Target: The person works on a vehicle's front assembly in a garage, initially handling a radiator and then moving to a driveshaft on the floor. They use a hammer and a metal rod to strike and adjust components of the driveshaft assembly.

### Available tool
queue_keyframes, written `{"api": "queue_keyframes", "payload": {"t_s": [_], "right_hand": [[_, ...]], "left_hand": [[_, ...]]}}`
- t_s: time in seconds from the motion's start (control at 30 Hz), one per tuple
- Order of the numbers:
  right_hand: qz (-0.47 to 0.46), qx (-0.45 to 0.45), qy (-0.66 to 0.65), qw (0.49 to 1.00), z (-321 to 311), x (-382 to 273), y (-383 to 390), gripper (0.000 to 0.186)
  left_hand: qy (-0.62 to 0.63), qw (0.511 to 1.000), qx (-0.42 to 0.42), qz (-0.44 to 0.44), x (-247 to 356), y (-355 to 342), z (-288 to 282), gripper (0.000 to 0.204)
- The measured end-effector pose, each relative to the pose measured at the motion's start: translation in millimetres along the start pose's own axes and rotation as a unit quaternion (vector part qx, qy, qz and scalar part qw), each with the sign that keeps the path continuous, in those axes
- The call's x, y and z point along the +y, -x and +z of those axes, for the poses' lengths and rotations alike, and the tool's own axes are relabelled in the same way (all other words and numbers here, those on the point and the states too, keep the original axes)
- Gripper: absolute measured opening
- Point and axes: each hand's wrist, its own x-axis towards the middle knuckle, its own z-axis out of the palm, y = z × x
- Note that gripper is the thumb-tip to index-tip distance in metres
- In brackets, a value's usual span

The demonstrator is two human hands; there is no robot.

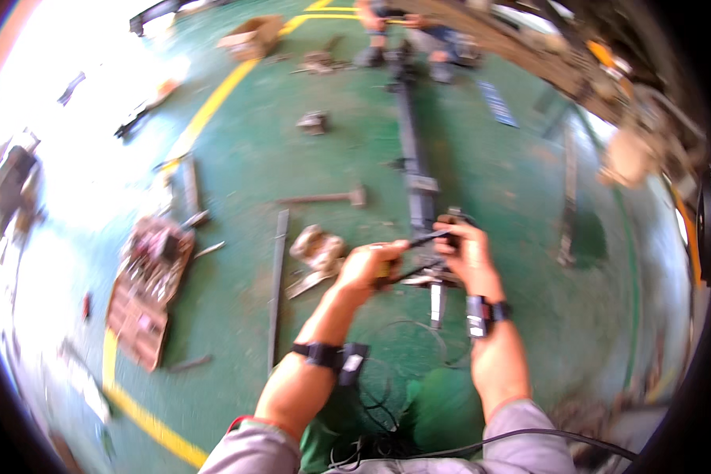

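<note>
A long dark metal beam (415,150) lies on the floor, running away from me, with its near end between my hands. My left hand (367,267) is closed around a dark tool (423,238) with two slim arms and a yellow patch by the palm; blur hides its exact kind. At the right side of the beam's end, my right hand (464,246) has its fingers curled on a small dark part, too blurred to name. Below the beam's end a pale metal strip (438,304) points toward me.
Left of the beam lie a hammer (324,197), a long metal bar (277,284), crumpled gloves (317,249) and a brown tray (138,320) of small parts. A cardboard box (251,38) stands farther off. Another person's hand (413,21) is by the beam's far end. Cables cross my lap.
</note>
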Motion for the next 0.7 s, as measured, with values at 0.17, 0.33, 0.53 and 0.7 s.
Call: {"api": "queue_keyframes", "payload": {"t_s": [0.17,0.33,0.53,0.7], "right_hand": [[0.003,-0.026,-0.026,0.999,-18.4,7.5,-9.9,0.014],[0.007,-0.051,-0.047,0.998,-13.9,6.1,-8.6,0.017],[-0.002,-0.036,-0.017,0.999,-24.0,6.4,-12.5,0.020],[0.019,-0.075,-0.074,0.994,-8.8,4.5,-19.2,0.023]], "left_hand": [[0.052,0.998,-0.026,-0.006,-6.4,-2.1,2.6,0.041],[0.069,0.997,-0.021,-0.001,-10.4,-3.7,-3.3,0.040],[0.067,0.997,-0.032,-0.007,-6.3,-1.0,5.1,0.037],[0.084,0.996,-0.030,-0.009,-3.1,-1.2,-4.8,0.032]]}}
